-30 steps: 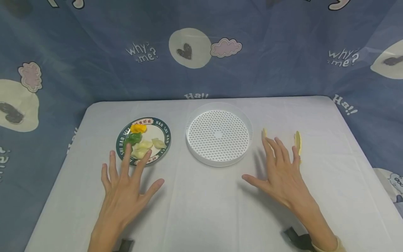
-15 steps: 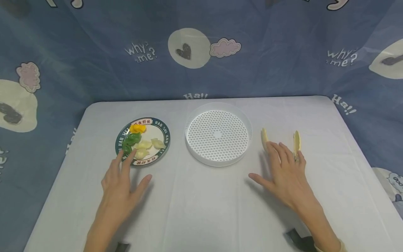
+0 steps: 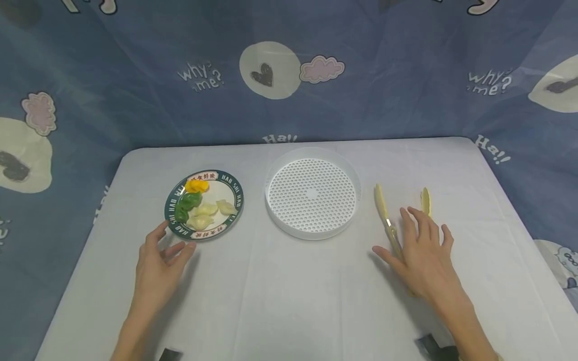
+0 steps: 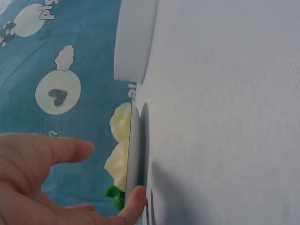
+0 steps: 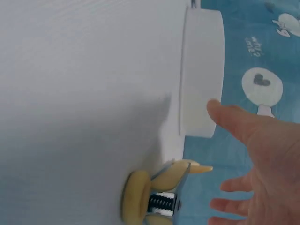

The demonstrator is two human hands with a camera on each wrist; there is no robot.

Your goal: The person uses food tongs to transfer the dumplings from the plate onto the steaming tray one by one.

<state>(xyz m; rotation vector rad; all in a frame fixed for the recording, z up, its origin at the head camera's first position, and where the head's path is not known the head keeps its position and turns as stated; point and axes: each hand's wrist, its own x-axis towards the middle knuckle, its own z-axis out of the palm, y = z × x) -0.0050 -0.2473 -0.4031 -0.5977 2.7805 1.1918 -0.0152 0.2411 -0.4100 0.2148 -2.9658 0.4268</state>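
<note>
My left hand (image 3: pixel 155 273) is at the near left edge of a round plate (image 3: pixel 238 193) with a green lettered rim. One fingertip is right at the rim and the thumb stands apart from it. On the plate lie yellow dumplings (image 3: pixel 196 186), green dumplings (image 3: pixel 188 201) and several cream dumplings (image 3: pixel 201 221). Over at the right, my right hand (image 3: pixel 429 268) hovers with fingers spread above pale yellow tongs (image 3: pixel 381 201), hiding part of them. The right wrist view shows the tongs' spring (image 5: pixel 161 203) below the hand, apart from the fingers.
Between the hands, toward the back, stands a round white steamer tray (image 3: pixel 311 193) with a perforated base and raised rim. A white cloth (image 3: pixel 289 296) covers the table. Behind it hangs a blue printed curtain (image 3: pixel 402 90).
My left hand has drawn back from over the plate to its near left edge, its fingers bending. My right hand has shifted right and slightly nearer, uncovering more of the tongs.
</note>
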